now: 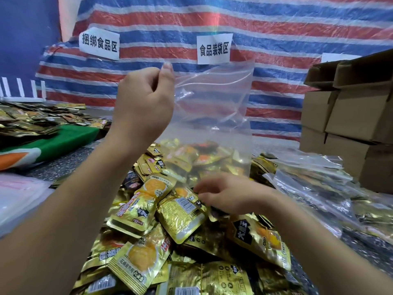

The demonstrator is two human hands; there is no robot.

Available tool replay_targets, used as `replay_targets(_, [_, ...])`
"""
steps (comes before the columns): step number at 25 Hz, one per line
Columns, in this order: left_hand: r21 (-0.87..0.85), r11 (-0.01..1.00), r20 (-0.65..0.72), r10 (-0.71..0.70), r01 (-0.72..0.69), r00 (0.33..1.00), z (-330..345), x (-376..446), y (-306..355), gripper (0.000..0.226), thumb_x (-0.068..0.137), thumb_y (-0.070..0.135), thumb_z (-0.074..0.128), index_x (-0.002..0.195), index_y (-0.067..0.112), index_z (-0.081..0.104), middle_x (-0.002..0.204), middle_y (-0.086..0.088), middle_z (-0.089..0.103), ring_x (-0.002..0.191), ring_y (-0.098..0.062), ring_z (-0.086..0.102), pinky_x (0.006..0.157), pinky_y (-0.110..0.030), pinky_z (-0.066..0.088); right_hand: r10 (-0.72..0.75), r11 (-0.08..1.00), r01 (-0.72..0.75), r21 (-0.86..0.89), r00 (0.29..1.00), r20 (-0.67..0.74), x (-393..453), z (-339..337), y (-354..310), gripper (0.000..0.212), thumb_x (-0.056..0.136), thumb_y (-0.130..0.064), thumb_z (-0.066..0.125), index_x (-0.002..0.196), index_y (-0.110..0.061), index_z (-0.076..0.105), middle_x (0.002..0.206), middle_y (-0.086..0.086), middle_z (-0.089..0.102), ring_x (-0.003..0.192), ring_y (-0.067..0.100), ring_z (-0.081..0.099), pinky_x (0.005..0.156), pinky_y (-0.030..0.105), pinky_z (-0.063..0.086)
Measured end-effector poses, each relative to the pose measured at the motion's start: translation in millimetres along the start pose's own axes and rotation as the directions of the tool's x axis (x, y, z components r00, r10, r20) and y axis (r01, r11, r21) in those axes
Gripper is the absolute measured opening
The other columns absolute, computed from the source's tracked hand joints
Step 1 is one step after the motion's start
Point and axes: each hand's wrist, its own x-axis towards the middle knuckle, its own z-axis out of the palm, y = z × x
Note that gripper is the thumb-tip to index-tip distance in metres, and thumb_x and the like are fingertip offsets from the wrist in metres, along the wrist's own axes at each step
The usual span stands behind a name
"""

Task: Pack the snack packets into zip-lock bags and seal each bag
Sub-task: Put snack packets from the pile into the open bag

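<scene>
Zip-lock bag [212, 107], clear and empty, hangs in the air above the heap, its mouth at the top left. Left hand [144, 105] raised, fingers curled in, thumb and forefinger pinching the bag's upper corner. Right hand [229, 194] low over the snack packets [178, 216], fingers loosely bent and spread, tips touching or just above a gold packet; cannot tell whether it has hold of one. The packets lie in a loose gold pile on the table, directly beneath the bag. Just right of the pile, a slumped stack of spare clear bags [314, 179]. Beyond those, stacked cardboard boxes [348, 116]. Far left, a second spread of packets on a green cloth [72, 135]. Behind everything, a striped tarp [276, 28] with white paper signs [213, 48].
</scene>
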Motion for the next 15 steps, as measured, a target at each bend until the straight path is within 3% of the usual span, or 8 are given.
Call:
replay_targets(3, [-0.073, 0.994, -0.022, -0.084, 0.082, 0.996, -2.5, 2.3, 0.2, 0.054, 0.102, 0.032, 0.043, 0.061, -0.002, 0.037, 0.052, -0.002, 0.027, 0.046, -0.013, 0.023, 0.048, -0.032, 0.019, 0.006, 0.998, -0.005, 0.055, 1.000, -0.013, 8.1, 18.6, -5.4, 0.038, 0.095, -0.052, 0.053, 0.128, -0.033, 0.059, 0.123, -0.011, 0.065, 0.093, 0.007, 0.061, 0.078, 0.021, 0.046])
replay_targets(6, [-0.115, 0.988, 0.035, -0.103, 0.106, 0.994, -2.7, 1.5, 3.6, 0.052, 0.102, 0.031, 0.044, 0.058, 0.004, 0.037, 0.051, 0.000, 0.026, 0.044, -0.011, 0.021, 0.047, -0.030, 0.018, 0.043, 0.997, -0.042, 0.069, 0.999, -0.013, 13.9, 38.5, -10.8, 0.063, 0.085, -0.069, 0.055, 0.136, -0.031, 0.052, 0.133, -0.005, 0.059, 0.112, 0.013, 0.058, 0.089, 0.027, 0.044])
replay_targets(9, [-0.153, 0.981, 0.101, -0.105, 0.119, 0.989, -2.9, 1.9, 5.5, 0.055, 0.103, 0.032, 0.044, 0.066, -0.009, 0.042, 0.054, -0.012, 0.031, 0.046, -0.022, 0.028, 0.046, -0.031, 0.026, 0.049, 0.997, -0.047, 0.059, 0.998, -0.040, 16.4, 48.7, -14.8, 0.070, 0.082, -0.066, 0.065, 0.140, -0.029, 0.048, 0.138, -0.001, 0.055, 0.122, 0.018, 0.054, 0.099, 0.030, 0.044])
replay_targets(11, [-0.206, 0.965, 0.094, -0.148, 0.164, 0.985, -6.8, 4.2, 6.4, 0.056, 0.102, 0.033, 0.045, 0.071, -0.014, 0.045, 0.059, -0.020, 0.038, 0.052, -0.033, 0.033, 0.048, -0.039, 0.034, 0.063, 0.990, -0.052, 0.133, 0.995, -0.079, 15.4, 43.0, -14.3, 0.058, 0.082, -0.060, 0.067, 0.131, -0.029, 0.057, 0.126, -0.001, 0.062, 0.107, 0.016, 0.061, 0.086, 0.025, 0.048])
replay_targets(12, [-0.245, 0.949, 0.069, -0.187, 0.199, 0.980, -10.3, 6.1, 7.1, 0.054, 0.101, 0.032, 0.046, 0.064, -0.008, 0.047, 0.058, -0.018, 0.039, 0.052, -0.031, 0.033, 0.047, -0.038, 0.032, 0.081, 0.981, -0.062, 0.185, 0.992, -0.099, 14.0, 37.3, -12.9, 0.050, 0.083, -0.057, 0.068, 0.124, -0.029, 0.062, 0.115, -0.003, 0.067, 0.095, 0.013, 0.064, 0.077, 0.025, 0.049])
replay_targets(14, [-0.383, 0.871, 0.018, -0.325, 0.307, 0.946, -18.2, 12.7, 7.3, 0.050, 0.098, 0.029, 0.050, 0.050, 0.016, 0.050, 0.050, 0.001, 0.043, 0.050, -0.017, 0.036, 0.048, -0.028, 0.026, 0.107, 0.946, -0.072, 0.316, 0.990, -0.095, 10.9, 22.5, -6.1, 0.035, 0.086, -0.046, 0.071, 0.112, -0.024, 0.068, 0.098, -0.001, 0.071, 0.079, 0.012, 0.065, 0.069, 0.027, 0.051])
replay_targets(15, [-0.457, 0.813, 0.006, -0.402, 0.360, 0.915, -22.5, 16.1, 6.9, 0.050, 0.096, 0.027, 0.052, 0.046, 0.019, 0.051, 0.047, 0.009, 0.043, 0.048, -0.011, 0.037, 0.048, -0.024, 0.026, 0.112, 0.921, -0.077, 0.381, 0.991, -0.070, 8.7, 13.3, -0.4, 0.027, 0.087, -0.039, 0.072, 0.107, -0.020, 0.070, 0.094, 0.003, 0.072, 0.076, 0.013, 0.064, 0.067, 0.029, 0.050])
